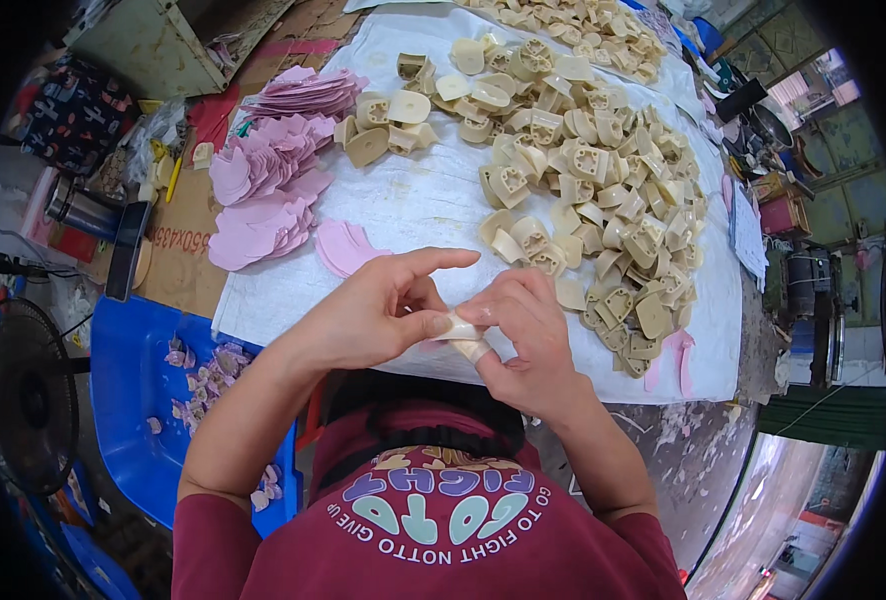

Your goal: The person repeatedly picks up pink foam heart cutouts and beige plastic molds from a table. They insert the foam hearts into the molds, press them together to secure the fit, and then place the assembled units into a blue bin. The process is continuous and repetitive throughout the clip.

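Just in front of my body, at the table's near edge, both hands meet on a small cream-coloured plastic piece (460,327). My left hand (383,308) pinches it between thumb and bent fingers, its index finger stretched out above. My right hand (525,335) closes on the same piece from the other side. Fingers hide most of its shape. Nearest to my left hand lies a single curved pink sheet piece (343,247). Beyond my right hand spreads a large heap of beige moulded plastic pieces (603,180), shaped like shoe heels.
Fanned stacks of pink sheet pieces (268,185) lie left on the white cloth (403,205). Several loose beige pieces sit beside them. Two pink strips (685,362) rest at the right edge. Below left, a blue tub (128,400) holds pink scraps; a fan (28,385) stands beyond it.
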Demonstrator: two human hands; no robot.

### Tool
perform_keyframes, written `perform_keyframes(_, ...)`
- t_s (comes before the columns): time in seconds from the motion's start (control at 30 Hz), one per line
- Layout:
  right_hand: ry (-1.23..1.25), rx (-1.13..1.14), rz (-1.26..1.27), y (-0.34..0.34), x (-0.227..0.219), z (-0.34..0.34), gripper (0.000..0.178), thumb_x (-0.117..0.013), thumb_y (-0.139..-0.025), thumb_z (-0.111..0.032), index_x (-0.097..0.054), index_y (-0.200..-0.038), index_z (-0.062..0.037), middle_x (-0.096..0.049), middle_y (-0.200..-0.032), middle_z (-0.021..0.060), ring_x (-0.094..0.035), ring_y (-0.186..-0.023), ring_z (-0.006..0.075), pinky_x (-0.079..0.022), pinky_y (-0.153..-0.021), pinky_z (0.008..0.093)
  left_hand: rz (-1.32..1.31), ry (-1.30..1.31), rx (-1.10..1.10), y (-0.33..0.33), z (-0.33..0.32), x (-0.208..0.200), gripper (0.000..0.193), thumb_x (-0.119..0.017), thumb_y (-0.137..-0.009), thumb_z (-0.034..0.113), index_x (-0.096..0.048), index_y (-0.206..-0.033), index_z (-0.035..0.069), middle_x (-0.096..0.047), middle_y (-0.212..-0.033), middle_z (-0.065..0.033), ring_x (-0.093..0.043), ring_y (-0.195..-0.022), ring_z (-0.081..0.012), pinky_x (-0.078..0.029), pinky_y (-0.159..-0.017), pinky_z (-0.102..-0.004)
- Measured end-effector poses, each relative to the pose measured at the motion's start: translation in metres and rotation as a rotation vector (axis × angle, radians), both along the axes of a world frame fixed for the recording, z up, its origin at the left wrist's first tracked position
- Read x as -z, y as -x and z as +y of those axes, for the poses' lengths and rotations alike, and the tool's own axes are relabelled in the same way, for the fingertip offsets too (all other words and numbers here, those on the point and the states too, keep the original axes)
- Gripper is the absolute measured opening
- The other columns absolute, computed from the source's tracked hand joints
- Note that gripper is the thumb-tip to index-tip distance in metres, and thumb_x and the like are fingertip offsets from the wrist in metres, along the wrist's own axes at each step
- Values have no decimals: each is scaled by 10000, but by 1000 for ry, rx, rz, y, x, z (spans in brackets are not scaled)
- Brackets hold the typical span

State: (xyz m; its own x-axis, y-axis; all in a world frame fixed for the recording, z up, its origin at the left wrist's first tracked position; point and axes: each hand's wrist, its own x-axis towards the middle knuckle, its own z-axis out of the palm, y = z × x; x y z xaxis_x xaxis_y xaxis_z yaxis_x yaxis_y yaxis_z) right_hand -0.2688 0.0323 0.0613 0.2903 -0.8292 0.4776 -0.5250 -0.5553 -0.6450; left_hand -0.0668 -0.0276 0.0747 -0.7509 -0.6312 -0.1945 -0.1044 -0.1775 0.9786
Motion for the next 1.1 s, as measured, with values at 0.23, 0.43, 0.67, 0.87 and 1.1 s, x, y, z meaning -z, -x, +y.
perform_keyframes(0.23, -512, 79, -520, -8, 7, 5, 214, -773, -755, -114, -670, -917, -22, -642, -837, 16, -583, -847, 117, -448, -767, 272, 258, -83, -273, 5, 5, 15, 368, -672, -864, 88, -618, -1224, 32, -676, -1041, -134, -637, -874, -137, -495, -724, -263)
perform_keyframes(0.43, -632, 112, -664, -8, -2, 5, 211, -770, -776, -136, -679, -925, -18, -664, -923, 37, -597, -876, 89, -473, -774, 256, 482, -227, -302, 0, 18, 28, 230, -665, -893, 137, -689, -1093, 25, -675, -1065, -109, -641, -954, -166, -512, -792, -293)
perform_keyframes(0.67, -523, 243, -434, -13, 6, 5, 218, -776, -747, -139, -673, -907, -33, -627, -860, 54, -581, -830, 134, -469, -749, 283, 172, 602, -528, 19, 23, 25, 72, -622, -861, 39, -655, -909, -3, -652, -994, -131, -632, -971, -256, -489, -853, -358)
perform_keyframes(0.87, -585, 205, -368, -11, 5, 7, 204, -773, -742, -132, -679, -897, -39, -629, -851, 59, -574, -808, 155, -452, -750, 295, 147, 530, -432, 14, 20, 25, 69, -631, -857, 32, -654, -917, 4, -606, -980, -94, -589, -1050, -257, -459, -902, -356)
perform_keyframes(1.1, -262, 17, -50, 4, -22, 5, 392, -806, -713, -175, -656, -1050, -45, -635, -1011, 88, -576, -971, 219, -448, -847, 355, 357, 187, -423, 5, 42, 19, 163, -649, -845, -38, -640, -995, 25, -470, -1207, -99, -579, -1000, -152, -483, -869, -290)
